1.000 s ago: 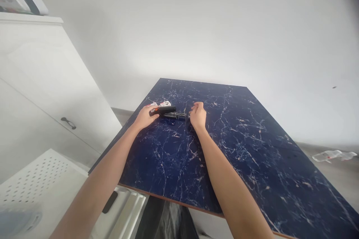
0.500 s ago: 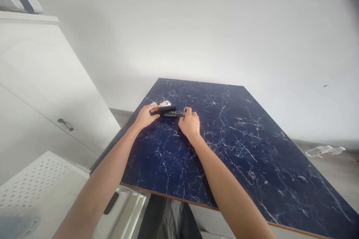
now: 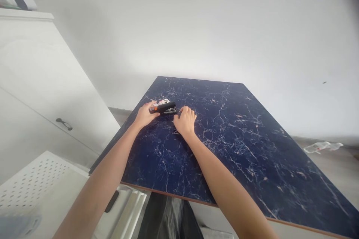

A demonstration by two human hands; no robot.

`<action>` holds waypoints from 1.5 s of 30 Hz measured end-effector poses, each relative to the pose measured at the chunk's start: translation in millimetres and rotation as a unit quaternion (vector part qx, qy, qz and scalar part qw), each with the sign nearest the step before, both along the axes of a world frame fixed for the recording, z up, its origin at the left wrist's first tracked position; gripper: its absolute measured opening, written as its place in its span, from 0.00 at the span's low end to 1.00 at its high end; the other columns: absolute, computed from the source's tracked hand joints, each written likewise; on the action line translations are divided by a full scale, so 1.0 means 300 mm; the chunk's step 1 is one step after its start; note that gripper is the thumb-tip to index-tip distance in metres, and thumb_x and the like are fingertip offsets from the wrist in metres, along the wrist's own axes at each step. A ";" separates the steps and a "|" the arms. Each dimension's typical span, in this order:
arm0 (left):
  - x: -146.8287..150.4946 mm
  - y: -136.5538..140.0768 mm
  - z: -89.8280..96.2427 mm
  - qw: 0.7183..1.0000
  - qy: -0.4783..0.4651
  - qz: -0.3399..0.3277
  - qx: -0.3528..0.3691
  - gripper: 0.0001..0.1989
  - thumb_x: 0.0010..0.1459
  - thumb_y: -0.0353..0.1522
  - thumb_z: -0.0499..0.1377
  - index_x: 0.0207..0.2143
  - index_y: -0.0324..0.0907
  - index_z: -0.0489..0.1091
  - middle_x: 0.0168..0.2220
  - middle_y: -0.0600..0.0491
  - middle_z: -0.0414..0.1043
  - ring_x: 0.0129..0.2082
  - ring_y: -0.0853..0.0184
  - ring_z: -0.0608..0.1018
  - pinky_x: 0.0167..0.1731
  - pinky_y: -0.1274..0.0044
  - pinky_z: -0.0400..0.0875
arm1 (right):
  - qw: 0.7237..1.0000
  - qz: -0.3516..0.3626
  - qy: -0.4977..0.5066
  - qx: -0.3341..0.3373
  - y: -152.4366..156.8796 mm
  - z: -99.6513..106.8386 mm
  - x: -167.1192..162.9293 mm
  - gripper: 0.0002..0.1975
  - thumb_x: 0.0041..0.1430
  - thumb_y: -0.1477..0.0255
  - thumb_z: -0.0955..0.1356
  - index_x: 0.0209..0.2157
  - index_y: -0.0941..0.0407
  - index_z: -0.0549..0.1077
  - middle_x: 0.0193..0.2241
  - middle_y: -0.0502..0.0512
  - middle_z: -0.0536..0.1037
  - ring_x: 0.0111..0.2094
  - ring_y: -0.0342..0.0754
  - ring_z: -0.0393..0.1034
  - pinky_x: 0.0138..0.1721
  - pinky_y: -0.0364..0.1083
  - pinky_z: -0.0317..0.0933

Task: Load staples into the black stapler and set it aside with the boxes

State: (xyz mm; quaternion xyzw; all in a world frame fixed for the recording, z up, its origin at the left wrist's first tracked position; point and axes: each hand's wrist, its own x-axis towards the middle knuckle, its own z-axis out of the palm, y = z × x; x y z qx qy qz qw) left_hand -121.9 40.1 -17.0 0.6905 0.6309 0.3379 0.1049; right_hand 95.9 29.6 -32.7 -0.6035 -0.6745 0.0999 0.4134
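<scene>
Around the stapler (image 3: pixel 166 107), left fingers (image 3: pixel 152 103) curled

Bare arms, two of them, and I had them coming in from the bottom edge! Lower left of the frame, there was the left forearm (image 3: pixel 112 168), broad at the border, slimming to a neat wrist, and then the left hand (image 3: pixel 144 115), bare, just left of centre. Over to lower right, I had the right forearm (image 3: pixel 218 175), thick low down, tapering the same way up to the bare right hand (image 3: pixel 185 120) near the middle. And down at bottom centre, clothing! I saw a dark garment (image 3: pixel 150 216), near black, with a streaky grey-white patch (image 3: pixel 171 216) down its middle, soft and smoky, its exact cut too blurred for me to call.
</scene>
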 end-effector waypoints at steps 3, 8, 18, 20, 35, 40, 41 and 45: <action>-0.003 0.002 -0.004 1.000 -0.010 -0.001 -0.004 0.33 0.52 0.39 0.69 0.61 0.48 0.69 0.56 0.49 0.76 0.57 0.51 0.77 0.58 0.62 0.69 | 0.998 0.035 0.026 -0.041 0.036 -0.015 0.030 0.10 0.54 0.73 0.65 0.39 0.54 0.64 0.45 0.62 0.76 0.53 0.65 0.63 0.56 0.64 0.55; -0.006 0.005 -0.009 1.000 -0.023 -0.001 -0.007 0.33 0.51 0.38 0.69 0.61 0.48 0.69 0.55 0.50 0.77 0.55 0.53 0.78 0.57 0.64 0.70 | 0.988 0.146 0.022 -0.043 0.051 -0.030 0.019 0.11 0.52 0.75 0.65 0.39 0.52 0.64 0.52 0.60 0.75 0.60 0.62 0.58 0.59 0.62 0.56; 0.013 -0.002 0.008 1.000 0.007 0.005 -0.005 0.30 0.53 0.36 0.68 0.59 0.46 0.70 0.55 0.48 0.76 0.55 0.51 0.77 0.56 0.64 0.70 | 0.983 0.178 0.027 -0.044 0.050 0.001 0.048 0.13 0.53 0.79 0.63 0.41 0.53 0.68 0.50 0.58 0.77 0.51 0.57 0.67 0.53 0.56 0.62; 0.020 -0.006 0.011 1.000 0.028 0.013 0.002 0.31 0.53 0.37 0.68 0.59 0.46 0.70 0.54 0.47 0.77 0.58 0.49 0.74 0.57 0.62 0.68 | 0.994 0.107 -0.003 0.002 0.040 0.007 0.066 0.16 0.55 0.81 0.61 0.44 0.55 0.70 0.48 0.61 0.77 0.52 0.59 0.65 0.54 0.57 0.61; -0.067 0.044 -0.032 0.992 0.089 0.085 0.003 0.19 0.66 0.32 0.51 0.53 0.45 0.77 0.59 0.48 0.72 0.59 0.54 0.72 0.60 0.65 0.66 | 0.979 0.192 -0.073 0.012 0.080 -0.031 0.130 0.14 0.60 0.75 0.66 0.48 0.55 0.73 0.45 0.59 0.77 0.43 0.53 0.71 0.47 0.50 0.65; -0.063 0.057 -0.050 0.985 0.136 0.107 -0.008 0.20 0.68 0.36 0.51 0.55 0.47 0.77 0.57 0.45 0.72 0.59 0.50 0.70 0.61 0.60 0.63 | 0.974 0.214 -0.062 0.044 0.078 -0.029 0.121 0.12 0.57 0.78 0.66 0.44 0.55 0.74 0.44 0.57 0.77 0.42 0.52 0.71 0.46 0.49 0.65; -0.058 0.055 -0.047 0.982 0.150 0.111 -0.016 0.21 0.69 0.37 0.50 0.57 0.48 0.75 0.60 0.45 0.70 0.61 0.49 0.68 0.62 0.58 0.61 | 0.974 0.210 -0.071 0.047 0.077 -0.029 0.120 0.11 0.56 0.78 0.66 0.42 0.55 0.74 0.42 0.57 0.77 0.43 0.53 0.70 0.47 0.49 0.65; -0.043 0.037 -0.009 0.969 0.203 0.118 -0.074 0.23 0.72 0.40 0.43 0.59 0.51 0.73 0.65 0.49 0.65 0.63 0.48 0.66 0.60 0.55 0.61 | 0.961 0.247 -0.120 0.040 0.070 -0.022 0.114 0.09 0.57 0.79 0.65 0.37 0.55 0.76 0.41 0.57 0.80 0.45 0.54 0.70 0.52 0.51 0.63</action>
